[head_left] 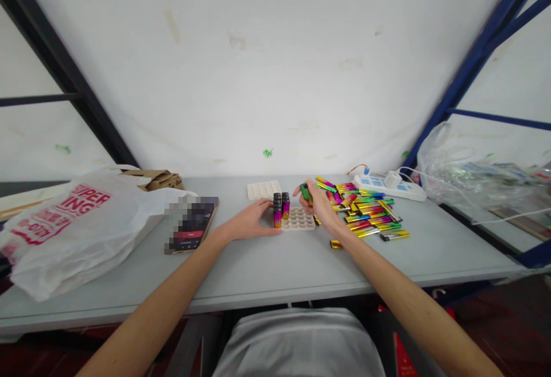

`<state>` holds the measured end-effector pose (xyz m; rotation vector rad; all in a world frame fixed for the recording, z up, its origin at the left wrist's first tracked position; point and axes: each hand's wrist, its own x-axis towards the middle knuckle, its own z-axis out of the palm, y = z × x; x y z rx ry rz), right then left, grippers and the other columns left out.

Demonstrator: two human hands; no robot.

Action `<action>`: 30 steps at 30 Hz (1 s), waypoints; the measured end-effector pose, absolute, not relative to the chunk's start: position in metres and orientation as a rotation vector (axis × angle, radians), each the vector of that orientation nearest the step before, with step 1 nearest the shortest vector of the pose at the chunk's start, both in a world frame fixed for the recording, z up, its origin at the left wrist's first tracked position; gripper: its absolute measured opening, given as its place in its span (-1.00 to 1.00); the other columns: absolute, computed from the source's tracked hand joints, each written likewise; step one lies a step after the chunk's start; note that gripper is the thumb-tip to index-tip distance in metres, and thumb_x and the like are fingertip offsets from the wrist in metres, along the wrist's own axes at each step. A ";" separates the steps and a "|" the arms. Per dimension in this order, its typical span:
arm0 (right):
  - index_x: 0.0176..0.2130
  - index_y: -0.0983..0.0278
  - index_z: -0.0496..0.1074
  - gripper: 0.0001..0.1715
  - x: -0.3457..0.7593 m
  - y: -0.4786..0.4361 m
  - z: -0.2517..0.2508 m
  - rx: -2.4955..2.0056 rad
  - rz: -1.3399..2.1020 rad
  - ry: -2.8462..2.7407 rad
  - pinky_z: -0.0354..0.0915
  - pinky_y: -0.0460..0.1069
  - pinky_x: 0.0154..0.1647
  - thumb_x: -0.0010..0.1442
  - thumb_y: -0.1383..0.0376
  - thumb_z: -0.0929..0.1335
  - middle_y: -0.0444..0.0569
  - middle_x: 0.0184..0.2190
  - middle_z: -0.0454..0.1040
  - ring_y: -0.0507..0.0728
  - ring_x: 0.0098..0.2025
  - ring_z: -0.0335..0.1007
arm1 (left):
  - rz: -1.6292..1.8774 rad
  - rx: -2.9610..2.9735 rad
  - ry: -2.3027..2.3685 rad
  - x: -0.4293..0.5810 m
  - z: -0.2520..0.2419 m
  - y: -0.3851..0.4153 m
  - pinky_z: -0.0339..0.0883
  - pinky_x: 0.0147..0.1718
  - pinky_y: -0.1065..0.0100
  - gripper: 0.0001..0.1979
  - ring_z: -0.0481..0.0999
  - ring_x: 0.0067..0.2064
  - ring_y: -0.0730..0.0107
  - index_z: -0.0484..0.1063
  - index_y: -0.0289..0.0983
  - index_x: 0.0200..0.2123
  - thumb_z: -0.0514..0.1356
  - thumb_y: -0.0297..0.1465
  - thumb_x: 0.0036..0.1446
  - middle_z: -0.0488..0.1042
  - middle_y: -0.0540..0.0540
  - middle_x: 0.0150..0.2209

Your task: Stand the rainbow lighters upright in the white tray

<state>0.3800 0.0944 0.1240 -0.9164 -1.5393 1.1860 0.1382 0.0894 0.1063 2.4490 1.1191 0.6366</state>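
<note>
Head view, single entry.

1. White garment [297, 342], 6 o'clock, nearest the camera; both bare forearms run up from it.
2. Left hand [252, 222], centre: grip released, palm down on the worktop [267, 268], fingertips touching the standing lighters [280, 208].
3. Standing lighters: a small upright block filling the 9 o'clock corner of the socket tray [301, 220]. The other sockets are bare.
4. Right hand [321, 208], at 3 o'clock of the tray: grip clenched on a green lighter [306, 192], which is tilted and held just above the tray's far edge.
5. Loose lighters [365, 208]: a multicoloured heap at 3 o'clock of the right hand, with one stray lighter [336, 244] at 5 o'clock.
6. Spare tray [263, 189], 12 o'clock of the left hand, unfilled.
7. Phone [191, 228] and printed plastic bag [73, 222] at 9 o'clock; power strip [390, 186] at 2 o'clock.

Handling note (judgement): bring the green lighter upright before lowering it. Line it over the bare socket beside the filled block and keep the left hand bracing the tray, so that neighbouring lighters are not knocked.
</note>
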 end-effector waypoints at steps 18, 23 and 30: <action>-0.32 0.21 0.44 -0.55 0.396 0.088 0.129 -0.887 0.485 -2.185 0.19 -0.03 -0.43 0.32 -0.10 0.38 -0.15 -0.56 0.46 0.08 -0.51 0.37 | 0.623 2.462 1.132 0.139 0.104 0.090 0.28 0.28 0.00 -0.27 0.43 0.25 -0.17 0.41 -0.29 0.17 0.42 -0.01 0.04 0.44 -0.30 0.22; -0.22 0.21 0.52 -0.58 0.400 0.096 0.124 -0.799 0.504 -2.283 0.20 -0.03 -0.40 0.35 -0.08 0.37 -0.12 -0.51 0.52 0.09 -0.49 0.40 | 0.637 2.459 1.127 0.139 0.104 0.090 0.30 0.26 -0.01 -0.28 0.45 0.22 -0.15 0.42 -0.27 0.16 0.43 0.00 0.03 0.47 -0.29 0.19; -0.34 0.25 0.55 -0.49 0.396 0.100 0.132 -0.860 0.297 -2.420 0.06 -0.04 -0.42 0.37 -0.09 0.35 -0.04 -0.50 0.53 0.07 -0.49 0.34 | 0.631 2.450 1.117 0.138 0.103 0.091 0.27 0.28 -0.03 -0.26 0.43 0.24 -0.16 0.41 -0.30 0.18 0.43 -0.02 0.04 0.44 -0.32 0.22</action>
